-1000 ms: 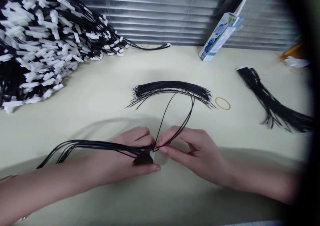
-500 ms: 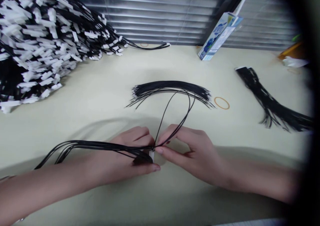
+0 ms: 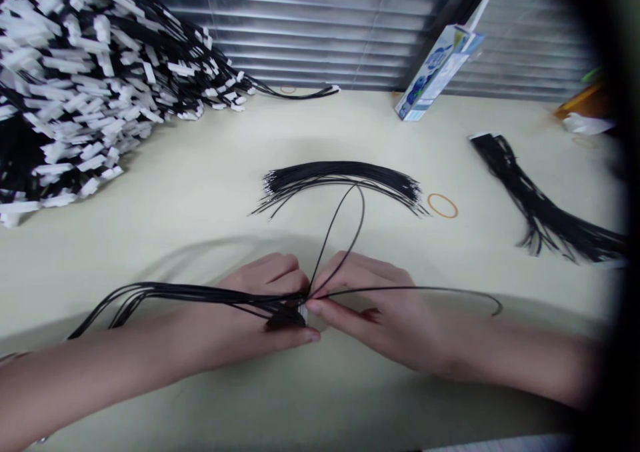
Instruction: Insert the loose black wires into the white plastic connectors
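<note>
My left hand (image 3: 273, 299) is closed around a small white connector (image 3: 303, 312) with several black wires (image 3: 185, 290) running from it leftward over my wrist. My right hand (image 3: 365, 305) pinches a thin black wire (image 3: 440, 288) between thumb and forefinger, right beside the connector. That wire's free end trails right across the back of the hand and curls down. Another wire loop (image 3: 363, 209) rises from between the fingertips. Whether the pinched wire's tip sits inside the connector is hidden by my fingers.
Beyond my hands lies a bundle of loose black wires (image 3: 340, 170), with a rubber band (image 3: 443, 205) beside it. A big heap of wires with white connectors (image 3: 85, 105) fills the far left. A drink carton (image 3: 433, 72) stands by the blinds; another wire bundle (image 3: 540, 199) lies right.
One wire that looped upward with the others now stretches out to the right over my right hand. My left hand keeps its hold on the connector.
</note>
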Demonstrator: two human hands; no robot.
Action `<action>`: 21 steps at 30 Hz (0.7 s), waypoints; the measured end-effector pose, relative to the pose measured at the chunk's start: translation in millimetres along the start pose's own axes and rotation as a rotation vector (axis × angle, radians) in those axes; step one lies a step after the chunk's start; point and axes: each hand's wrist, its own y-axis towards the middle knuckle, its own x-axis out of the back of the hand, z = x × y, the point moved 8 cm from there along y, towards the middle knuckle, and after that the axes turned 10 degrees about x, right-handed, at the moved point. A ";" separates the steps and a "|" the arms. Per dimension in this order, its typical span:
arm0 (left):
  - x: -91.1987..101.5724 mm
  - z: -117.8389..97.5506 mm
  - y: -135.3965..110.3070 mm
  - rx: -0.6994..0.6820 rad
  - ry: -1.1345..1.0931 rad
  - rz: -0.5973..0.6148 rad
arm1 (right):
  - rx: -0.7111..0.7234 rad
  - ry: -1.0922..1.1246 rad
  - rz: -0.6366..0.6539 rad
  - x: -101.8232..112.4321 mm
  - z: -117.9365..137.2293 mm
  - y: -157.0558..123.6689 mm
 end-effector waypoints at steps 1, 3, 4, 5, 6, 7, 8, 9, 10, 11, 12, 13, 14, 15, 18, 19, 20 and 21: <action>0.3 -0.9 -0.2 -0.007 -0.001 -0.001 | 0.020 -0.011 0.016 -0.8 0.9 -0.1; 0.7 -2.6 -0.3 -0.027 0.001 -0.001 | 0.060 -0.048 0.045 -2.7 2.4 0.0; 0.6 -3.3 -0.3 -0.039 0.002 0.001 | 0.076 -0.069 0.063 -4.2 2.6 0.0; 0.2 -4.1 -0.4 -0.052 0.002 0.007 | 0.093 -0.090 0.073 -5.4 2.8 0.1; -0.2 -4.6 -0.5 -0.063 0.000 0.013 | 0.109 -0.107 0.075 -6.3 3.2 0.2; -0.6 -4.9 -0.7 -0.070 0.000 0.018 | 0.121 -0.122 0.078 -7.2 3.3 0.3; -0.9 -4.9 -0.9 -0.074 -0.001 0.023 | 0.129 -0.134 0.081 -8.1 3.5 0.4; -1.2 -5.0 -1.2 -0.077 -0.001 0.026 | 0.134 -0.143 0.085 -8.8 3.7 0.6; -1.3 -5.0 -1.5 -0.077 0.000 0.027 | 0.135 -0.151 0.092 -9.3 4.1 0.8; -1.2 -5.0 -1.7 -0.077 0.002 0.024 | 0.134 -0.156 0.098 -9.4 4.6 1.2; -1.1 -4.9 -1.7 -0.075 0.003 0.021 | 0.132 -0.158 0.104 -9.2 5.2 1.5; -0.9 -4.7 -1.7 -0.073 0.004 0.016 | 0.128 -0.159 0.111 -8.8 5.8 1.7; -0.6 -4.2 -1.4 -0.067 0.005 0.008 | 0.127 -0.158 0.117 -8.3 6.4 1.8; -0.2 -3.7 -1.1 -0.061 0.007 -0.002 | 0.131 -0.155 0.124 -7.9 7.1 1.7; -0.2 -2.4 -0.4 -0.049 0.015 -0.018 | 0.180 -0.147 0.128 -7.2 9.6 0.1; -0.5 -2.4 -0.5 -0.052 0.019 -0.018 | 0.199 -0.133 0.112 -6.2 10.2 -0.5; -1.0 -2.8 -0.7 -0.058 0.022 -0.015 | 0.213 -0.110 0.096 -5.3 10.3 -1.0; -1.3 -3.2 -1.0 -0.062 0.026 -0.013 | 0.218 -0.083 0.087 -5.0 9.8 -1.4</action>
